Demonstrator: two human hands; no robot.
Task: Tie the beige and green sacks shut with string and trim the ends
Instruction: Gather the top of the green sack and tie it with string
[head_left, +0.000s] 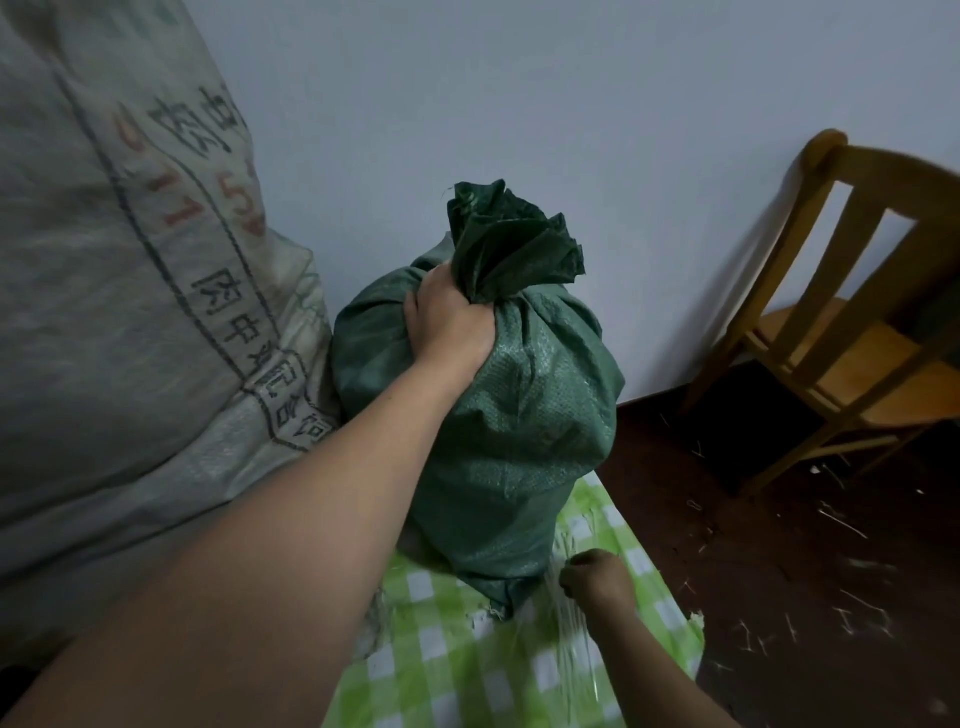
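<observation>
Centrally on the green-checked worktop (441, 649), a bulging woven green sack (519, 415) touches a printed beige sack (104, 312). The left grip (447, 317) clenches its bunched neck; the right grip (597, 577) is curled, and I cannot tell whether it holds anything.

A plain pale wall (571, 104) runs across the back, bluish-grey in dim, flat light. On the right it meets a dark brown floor (779, 561). A wooden chair (862, 322) stands there near the wall, its yellow-brown seat showing between the slats of its back. It casts a soft shadow on the wall to its left. Thin pale scraps (844, 519) lie scattered over the floor beside and in front of the chair. At the bottom, a cloth (447, 670) of green and white checks covers a surface, its right edge ragged at one spot.
</observation>
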